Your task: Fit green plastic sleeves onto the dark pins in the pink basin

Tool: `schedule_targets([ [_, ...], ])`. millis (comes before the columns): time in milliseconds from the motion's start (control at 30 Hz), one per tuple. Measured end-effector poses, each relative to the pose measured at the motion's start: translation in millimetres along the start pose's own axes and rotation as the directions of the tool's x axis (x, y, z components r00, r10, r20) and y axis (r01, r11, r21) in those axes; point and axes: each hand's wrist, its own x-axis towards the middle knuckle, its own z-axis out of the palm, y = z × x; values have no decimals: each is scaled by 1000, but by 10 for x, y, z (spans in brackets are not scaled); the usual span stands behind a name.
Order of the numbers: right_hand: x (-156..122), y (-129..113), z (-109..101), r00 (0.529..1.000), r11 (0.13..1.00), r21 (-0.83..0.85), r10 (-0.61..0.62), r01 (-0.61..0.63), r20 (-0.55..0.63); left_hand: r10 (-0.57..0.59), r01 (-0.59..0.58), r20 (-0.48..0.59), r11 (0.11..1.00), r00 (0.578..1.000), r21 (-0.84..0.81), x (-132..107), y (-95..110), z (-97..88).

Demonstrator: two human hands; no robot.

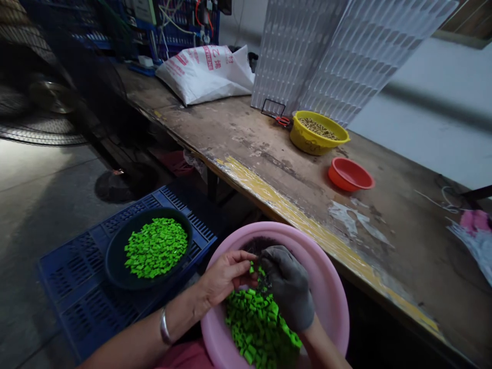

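Over a large pink basin (334,287), my bare left hand (232,274) pinches a small green plastic piece (251,267) between thumb and fingers. Close beside it is my right hand (286,282) in a grey glove, its fingers curled in. What the gloved fingers hold, if anything, is hidden. Below both hands lies a heap of bright green short tube-like pieces (253,323) in the basin. Dark bits and a few green pieces show at the basin's far side, between the hands.
Left, a dark round tub (115,261) of green pieces stands on a blue plastic pallet (82,312). The worktable (246,133) bears a yellow basin (307,143) of small brass-coloured parts, a red bowl (349,177), red-handled scissors (282,121) and a white sack (207,77). A fan (49,97) stands far left.
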Motion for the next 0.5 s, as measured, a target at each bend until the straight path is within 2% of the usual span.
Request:
schedule_targets([
  [167,5,-20,-8,994,1000,-2,-24,25,106,44,-44,-17,999,999,33,-28,-14,3],
  [300,-14,-19,-19,993,1000,-12,-20,21,118,44,-42,-35,998,998,57,-40,7,36],
  [500,-13,-32,-19,990,998,4,-67,67,123,27,-27,-14,1000,1000,-5,-55,34,54],
])
